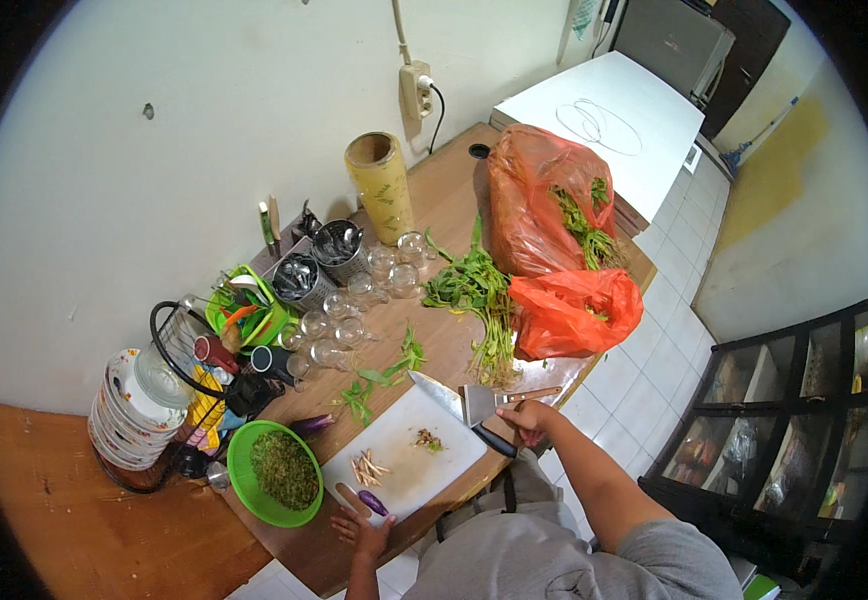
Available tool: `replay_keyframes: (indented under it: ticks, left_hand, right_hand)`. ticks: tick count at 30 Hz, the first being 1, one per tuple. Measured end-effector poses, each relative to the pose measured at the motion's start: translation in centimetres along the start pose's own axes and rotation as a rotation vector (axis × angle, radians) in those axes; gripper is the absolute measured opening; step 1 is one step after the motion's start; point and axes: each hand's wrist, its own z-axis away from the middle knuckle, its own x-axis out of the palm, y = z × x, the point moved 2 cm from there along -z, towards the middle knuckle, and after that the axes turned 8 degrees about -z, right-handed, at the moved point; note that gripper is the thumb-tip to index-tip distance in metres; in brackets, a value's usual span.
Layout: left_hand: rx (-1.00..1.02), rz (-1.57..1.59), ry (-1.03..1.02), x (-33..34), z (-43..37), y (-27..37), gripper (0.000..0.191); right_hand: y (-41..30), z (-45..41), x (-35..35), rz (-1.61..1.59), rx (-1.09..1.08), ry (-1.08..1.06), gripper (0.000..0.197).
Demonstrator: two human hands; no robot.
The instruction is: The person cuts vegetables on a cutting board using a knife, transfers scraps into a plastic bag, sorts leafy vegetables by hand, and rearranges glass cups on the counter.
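My left hand (365, 534) rests with spread fingers at the near left corner of a white cutting board (445, 431). Beside it on the board lies a short purple eggplant piece (373, 503). Pale cut strips (368, 469) and a small pile of brownish trimmings (428, 441) sit farther in. My right hand (527, 421) is at the board's right end, its index finger against a metal scraper (480, 405) with a wooden handle. Whether the fingers grip the scraper is unclear. A kitchen knife (441, 397) lies along the board's right edge, its black handle near that hand.
A green colander (239, 491) of chopped greens stands left, near another eggplant (312, 425). Leafy greens with roots (490, 322) lie beside red plastic bags (546, 202). Glass mugs (362, 286), cutlery holders (340, 247) and stacked plates (130, 420) line the wall side.
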Motion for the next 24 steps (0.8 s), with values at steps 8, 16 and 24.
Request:
replay_keyframes:
  ticks: [8, 16, 24]
  left_hand:
    - [0.017, 0.021, -0.072, -1.0, 0.6, 1.5, 0.148]
    - [0.001, 0.019, -0.1, -0.9, 0.3, 1.2, 0.149]
    - [-0.064, 0.039, -0.092, -1.0, 0.7, 0.8, 0.15]
  right_hand:
    - [0.8, -0.1, -0.7, -0.016, 0.004, 0.008, 0.096]
    - [0.7, -1.1, -0.7, 0.039, -0.023, -0.069, 0.098]
    - [-0.4, -0.2, -0.5, 0.013, -0.013, -0.035, 0.096]
